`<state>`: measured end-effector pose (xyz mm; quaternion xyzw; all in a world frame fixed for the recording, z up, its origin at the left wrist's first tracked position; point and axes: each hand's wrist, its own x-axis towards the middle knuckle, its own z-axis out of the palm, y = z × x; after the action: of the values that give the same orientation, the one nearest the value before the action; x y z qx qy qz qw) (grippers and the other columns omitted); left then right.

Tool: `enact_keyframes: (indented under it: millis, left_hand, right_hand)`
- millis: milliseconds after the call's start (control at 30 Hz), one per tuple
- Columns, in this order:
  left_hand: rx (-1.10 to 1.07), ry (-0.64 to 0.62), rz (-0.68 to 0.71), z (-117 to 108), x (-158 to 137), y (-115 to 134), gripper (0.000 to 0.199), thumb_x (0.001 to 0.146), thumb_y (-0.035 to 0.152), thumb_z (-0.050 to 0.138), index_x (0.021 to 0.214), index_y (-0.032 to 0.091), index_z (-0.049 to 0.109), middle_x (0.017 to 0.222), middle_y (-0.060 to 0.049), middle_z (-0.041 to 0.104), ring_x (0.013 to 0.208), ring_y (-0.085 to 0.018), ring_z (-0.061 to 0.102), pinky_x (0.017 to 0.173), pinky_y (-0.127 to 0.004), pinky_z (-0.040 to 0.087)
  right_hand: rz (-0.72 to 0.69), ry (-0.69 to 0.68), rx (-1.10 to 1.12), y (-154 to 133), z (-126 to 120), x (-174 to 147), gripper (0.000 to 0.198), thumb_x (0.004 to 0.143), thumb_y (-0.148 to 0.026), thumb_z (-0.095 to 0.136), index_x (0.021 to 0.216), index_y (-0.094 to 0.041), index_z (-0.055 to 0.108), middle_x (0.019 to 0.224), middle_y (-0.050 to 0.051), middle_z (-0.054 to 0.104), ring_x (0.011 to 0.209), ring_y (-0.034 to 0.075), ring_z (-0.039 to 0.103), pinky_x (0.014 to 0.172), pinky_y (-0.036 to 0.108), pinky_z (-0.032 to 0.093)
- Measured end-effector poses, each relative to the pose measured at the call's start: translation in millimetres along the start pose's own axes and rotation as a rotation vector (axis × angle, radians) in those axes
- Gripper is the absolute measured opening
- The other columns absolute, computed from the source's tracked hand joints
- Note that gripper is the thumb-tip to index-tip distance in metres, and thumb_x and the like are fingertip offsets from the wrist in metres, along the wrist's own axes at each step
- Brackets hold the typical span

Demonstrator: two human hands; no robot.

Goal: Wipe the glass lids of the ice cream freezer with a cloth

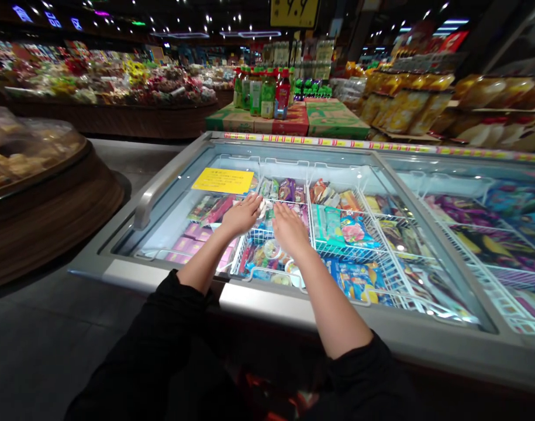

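Both arms reach into an open chest freezer (pixel 171 175) in a dim supermarket aisle. The left hand (pixel 242 214) lies flat, fingers spread and holding nothing, on the top edge of a white wire basket (pixel 255 237) at the middle of the freezer. The right hand (pixel 289 228) is just beside it, also open and palm down, over the same basket, perhaps touching the wrapped frozen packets (pixel 267 251) inside; the view is too small to be sure. A yellow notice (pixel 222 180) sits on the glass to the left. Drink bottles (pixel 267 90) stand on cartons behind the freezer.
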<state>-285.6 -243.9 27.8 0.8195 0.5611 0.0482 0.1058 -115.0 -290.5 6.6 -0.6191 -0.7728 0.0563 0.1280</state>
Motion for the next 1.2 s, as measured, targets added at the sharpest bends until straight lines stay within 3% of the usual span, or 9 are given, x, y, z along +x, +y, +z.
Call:
enact_keyframes:
  millis: [133, 300, 500, 633, 800, 967, 1067, 1200]
  left_hand:
    - [0.007, 0.058, -0.053, 2.3, -22.9, -10.5, 0.059, 0.111, 0.030, 0.030, 0.170, 0.022, 0.036, 0.178, -0.003, 0.030, 0.166, -0.018, 0.026, 0.134, -0.037, 0.027]
    - [-0.001, 0.033, 0.059, 12.2, -49.6, -1.2, 0.060, 0.111, 0.030, 0.031, 0.169, 0.018, 0.038, 0.178, -0.004, 0.030, 0.167, -0.018, 0.022, 0.135, -0.036, 0.024]
    - [0.002, 0.014, 0.106, 13.1, 1.0, 19.7, 0.060, 0.110, 0.030, 0.030, 0.169, 0.024, 0.037, 0.178, -0.001, 0.029, 0.167, -0.017, 0.022, 0.135, -0.036, 0.023]
    - [-0.004, -0.002, 0.075, 4.7, 33.5, 14.0, 0.060, 0.111, 0.031, 0.030, 0.170, 0.022, 0.034, 0.179, -0.004, 0.027, 0.167, -0.017, 0.021, 0.135, -0.037, 0.024]
    - [-0.009, 0.065, -0.015, 6.2, 16.5, -3.8, 0.059, 0.112, 0.032, 0.029, 0.169, 0.019, 0.035, 0.178, -0.006, 0.029, 0.167, -0.019, 0.024, 0.135, -0.038, 0.026]
    - [-0.019, 0.112, 0.025, 22.3, -3.4, 4.6, 0.058, 0.111, 0.031, 0.031, 0.167, 0.024, 0.041, 0.177, -0.002, 0.035, 0.166, -0.020, 0.028, 0.135, -0.039, 0.027]
    - [-0.021, 0.097, 0.062, 22.9, 12.3, 16.1, 0.058, 0.110, 0.030, 0.031, 0.167, 0.028, 0.041, 0.176, 0.001, 0.035, 0.166, -0.019, 0.028, 0.135, -0.040, 0.028]
    - [-0.011, 0.089, 0.048, 11.0, 46.2, 20.0, 0.058, 0.111, 0.030, 0.030, 0.168, 0.024, 0.040, 0.177, -0.002, 0.034, 0.165, -0.018, 0.029, 0.135, -0.039, 0.027]
  right_hand:
    - [0.048, 0.005, -0.009, -2.4, -2.7, -1.7, 0.062, 0.110, -0.024, 0.031, 0.167, 0.001, 0.036, 0.176, 0.016, 0.033, 0.165, 0.024, 0.028, 0.136, 0.041, 0.019]
    - [0.066, 0.002, -0.025, -6.2, -2.7, -0.5, 0.062, 0.109, -0.022, 0.031, 0.166, 0.003, 0.037, 0.176, 0.019, 0.032, 0.165, 0.026, 0.028, 0.136, 0.043, 0.021]
    - [0.053, 0.032, -0.024, -5.0, 0.0, -0.7, 0.061, 0.107, -0.021, 0.032, 0.162, 0.003, 0.043, 0.175, 0.020, 0.034, 0.164, 0.026, 0.031, 0.136, 0.043, 0.023]
    - [0.042, 0.030, -0.017, -2.1, -0.8, -2.2, 0.062, 0.108, -0.025, 0.031, 0.162, 0.002, 0.044, 0.173, 0.021, 0.038, 0.164, 0.027, 0.032, 0.136, 0.044, 0.022]
    - [0.040, 0.019, -0.015, 2.7, -4.7, -1.6, 0.063, 0.109, -0.027, 0.031, 0.165, 0.001, 0.040, 0.176, 0.018, 0.034, 0.165, 0.026, 0.030, 0.136, 0.042, 0.020]
    - [0.046, -0.016, -0.030, 8.4, -10.6, 18.7, 0.062, 0.108, -0.021, 0.026, 0.163, 0.005, 0.042, 0.173, 0.019, 0.039, 0.163, 0.026, 0.033, 0.136, 0.040, 0.021]
    - [0.035, -0.019, -0.041, 13.7, -10.6, 39.5, 0.063, 0.106, -0.017, 0.029, 0.163, 0.005, 0.041, 0.174, 0.020, 0.037, 0.164, 0.026, 0.032, 0.136, 0.041, 0.021]
    - [0.065, 0.042, -0.050, 25.1, -7.2, 55.0, 0.063, 0.107, -0.022, 0.032, 0.164, 0.004, 0.039, 0.176, 0.020, 0.033, 0.165, 0.027, 0.028, 0.136, 0.042, 0.018]
